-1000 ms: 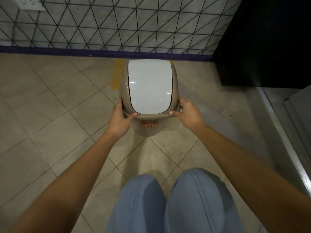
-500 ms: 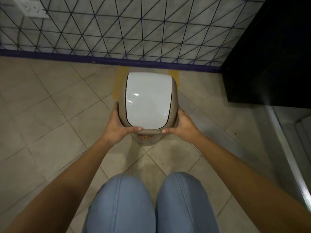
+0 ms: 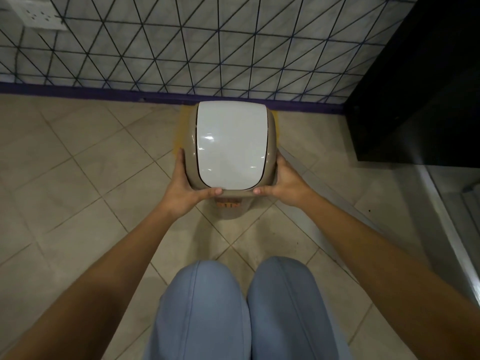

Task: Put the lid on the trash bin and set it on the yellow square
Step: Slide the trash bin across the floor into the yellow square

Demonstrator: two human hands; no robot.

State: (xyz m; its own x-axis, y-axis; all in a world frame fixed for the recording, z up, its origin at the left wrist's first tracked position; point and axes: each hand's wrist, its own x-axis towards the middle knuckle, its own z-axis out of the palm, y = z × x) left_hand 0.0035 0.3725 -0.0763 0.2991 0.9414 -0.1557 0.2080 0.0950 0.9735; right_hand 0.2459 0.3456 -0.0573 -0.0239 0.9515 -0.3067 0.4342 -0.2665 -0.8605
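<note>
A beige trash bin (image 3: 271,141) with its lid (image 3: 230,149) on, white flap in a beige frame, stands on the tiled floor near the wall. My left hand (image 3: 185,189) grips the lid's left front corner. My right hand (image 3: 285,183) grips the right front corner. Both thumbs lie on the lid's front edge. An orange label (image 3: 228,204) shows on the bin's front below the lid. The yellow square (image 3: 179,135) peeks out along the bin's left and right sides; the bin hides most of it.
A wall of triangle-patterned tiles (image 3: 207,48) with a purple skirting rises just behind the bin. A black cabinet (image 3: 420,100) stands at the right, with a metal rail (image 3: 452,235) on the floor below it. My knees in blue trousers (image 3: 246,307) are at the bottom.
The bin has moved away from me toward the wall, further over the yellow square. Both hands stayed on the lid's front corners.
</note>
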